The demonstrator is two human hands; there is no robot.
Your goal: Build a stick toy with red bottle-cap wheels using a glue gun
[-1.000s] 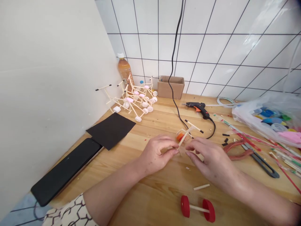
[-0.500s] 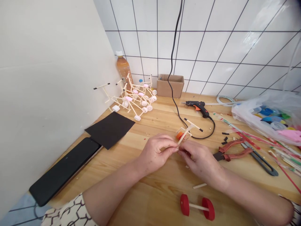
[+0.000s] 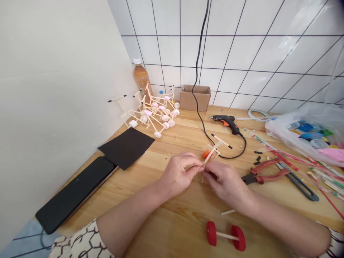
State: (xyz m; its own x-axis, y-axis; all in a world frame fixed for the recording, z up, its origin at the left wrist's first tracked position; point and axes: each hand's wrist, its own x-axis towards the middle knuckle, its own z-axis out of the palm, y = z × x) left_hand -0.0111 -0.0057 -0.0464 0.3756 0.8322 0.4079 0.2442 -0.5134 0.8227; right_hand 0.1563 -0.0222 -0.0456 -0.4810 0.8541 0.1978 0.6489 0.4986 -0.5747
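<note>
Between my two hands is a small wooden-stick tricycle frame [image 3: 213,152] with black-tipped handlebars and an orange bottle cap [image 3: 206,154] as a wheel. My left hand [image 3: 181,173] pinches the stick end of this frame between thumb and fingers. Closed against the same spot from the other side is my right hand [image 3: 227,182]; its fingertips are partly hidden. Below my right hand lies a pair of red bottle-cap wheels [image 3: 211,233] joined by a stick axle. A loose short stick [image 3: 228,212] rests by my right wrist.
Several finished stick tricycles [image 3: 150,113] stand at the back left, by a drink bottle [image 3: 141,76]. A cardboard box [image 3: 195,98] and a glue gun [image 3: 227,122] with its cord are behind my hands. Pliers [image 3: 268,172], a cutter [image 3: 301,184] and a bag of caps [image 3: 306,130] lie right; a phone [image 3: 76,193] left.
Both hands stay at the stick frame, with only a slight shift of the right fingers and wrist. The other things keep their places.
</note>
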